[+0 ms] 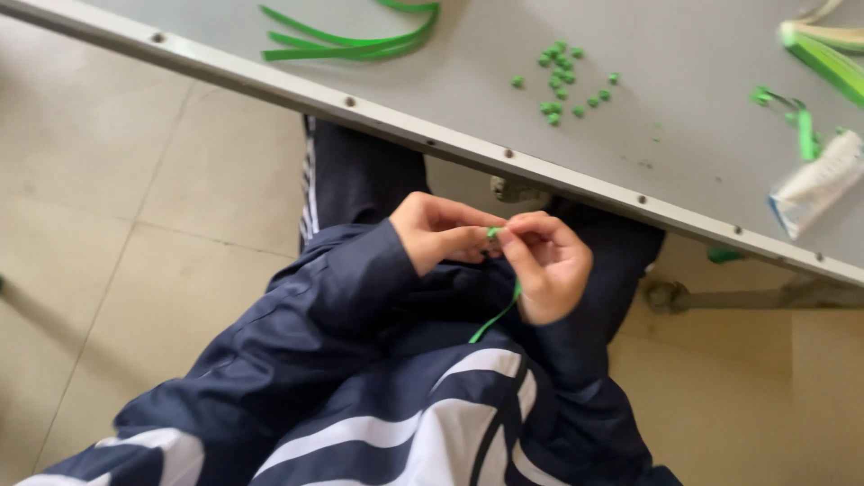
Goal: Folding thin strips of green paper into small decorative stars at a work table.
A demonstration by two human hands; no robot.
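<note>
Left hand (438, 231): raised over the lap below the table edge, fingers bent and pinched onto the top end of the green paper strip (495, 317), thumb and forefinger pressed together on it.
Right hand (549, 264): just beside the left, fingertips touching it at the pinch; it is curled around the same strip, which runs down past its palm.
Green paper strip: its upper end is squeezed between both sets of fingertips (a small green bit shows there), and the loose tail hangs down and to the left, over the dark blue jacket (360, 378) with white stripes.
Table (504, 54): grey top with a pale metal rim studded with screws, above and beyond the hands, well apart from them.
Green rolled beads (562, 81): a loose scatter of small round pieces on the table top.
Bundle of green strips (351, 40): long, curved, lying at the table's far left.
Right edge of table: more green and pale strips (823, 49), plus a white tube (814, 184) lying on its side.
Floor (108, 234): pale tiles.
</note>
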